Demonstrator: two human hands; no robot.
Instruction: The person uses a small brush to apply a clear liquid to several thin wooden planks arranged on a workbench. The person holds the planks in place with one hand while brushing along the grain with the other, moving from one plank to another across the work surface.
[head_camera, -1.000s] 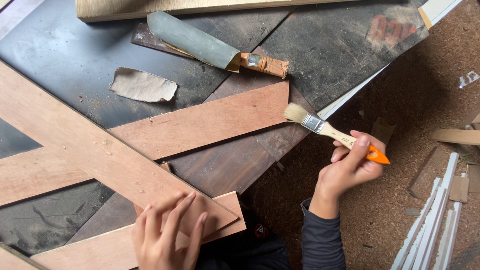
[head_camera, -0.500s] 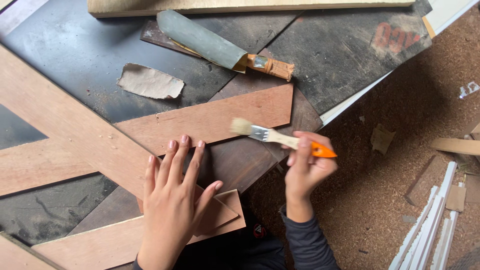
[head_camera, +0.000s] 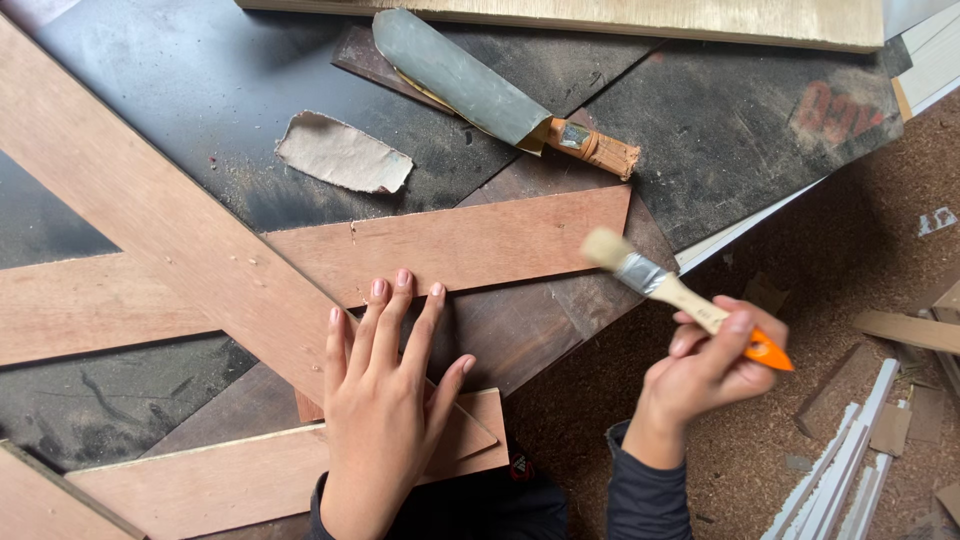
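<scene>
Right grip (head_camera: 715, 365) pinching a small paintbrush (head_camera: 680, 295) by its orange handle, now swinging leftward, bristles nearing the reddish plywood strip (head_camera: 460, 245) at frame centre. Left grip (head_camera: 385, 400) lying spread flat, having slid up onto the crossing strips, pinning them. Sandpaper scrap (head_camera: 343, 153) and putty knife (head_camera: 480, 90) sitting upper centre on the dark counter (head_camera: 200, 80).

There is a single view, from a camera worn on the person's head. It looks almost straight down and slightly forward onto the dark surface (head_camera: 200, 90) and sits close, so both hands fill the lower half: the left hand (head_camera: 385, 400) near the bottom centre, the right hand (head_camera: 705, 375) to its right. The person's sleeves enter from the bottom edge. The sawdust floor (head_camera: 860, 260) shows along the right side. No second view overlaps it.
</scene>
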